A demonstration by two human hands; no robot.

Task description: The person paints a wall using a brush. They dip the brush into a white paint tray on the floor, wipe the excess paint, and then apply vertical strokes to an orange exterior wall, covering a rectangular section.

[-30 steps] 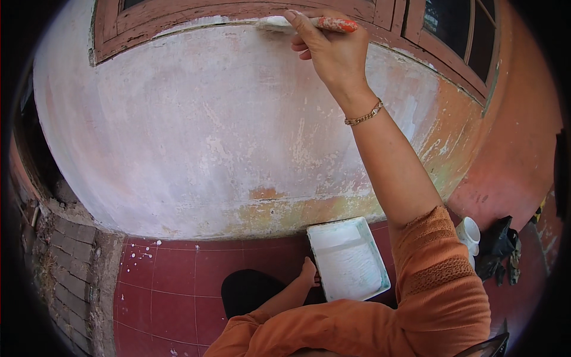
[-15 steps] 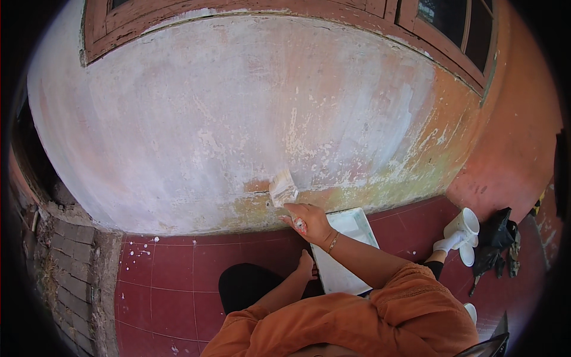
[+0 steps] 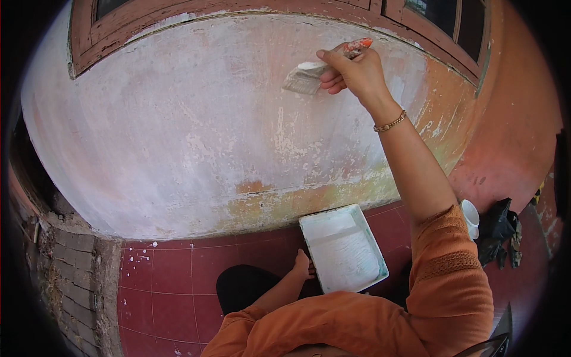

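My right hand [image 3: 364, 74] is raised to the upper part of the wall and closed round a wide paintbrush [image 3: 302, 83]. The brush has pale, paint-coated bristles pointing left against or close to the wall, and its red-orange, paint-smeared handle end sticks out above my fingers. White paint patchily covers the wall [image 3: 196, 107], with orange and greenish parts showing low and to the right. My left hand [image 3: 304, 263] is low, beside the left edge of a white paint tray [image 3: 382, 275] holding white paint; its fingers are mostly hidden, so their grip cannot be made out.
Dark red floor tiles [image 3: 160, 271] with white paint drops lie below the wall. A white container [image 3: 470, 219] and black plastic [image 3: 498, 226] sit at the right. Brown wooden window frames [image 3: 172, 22] border the wall above; grey paving [image 3: 74, 279] runs along the left.
My right hand has gone from the foot of the wall up and to the right, carrying the paintbrush. The tray now shows fully, and my left hand stays about where it was.
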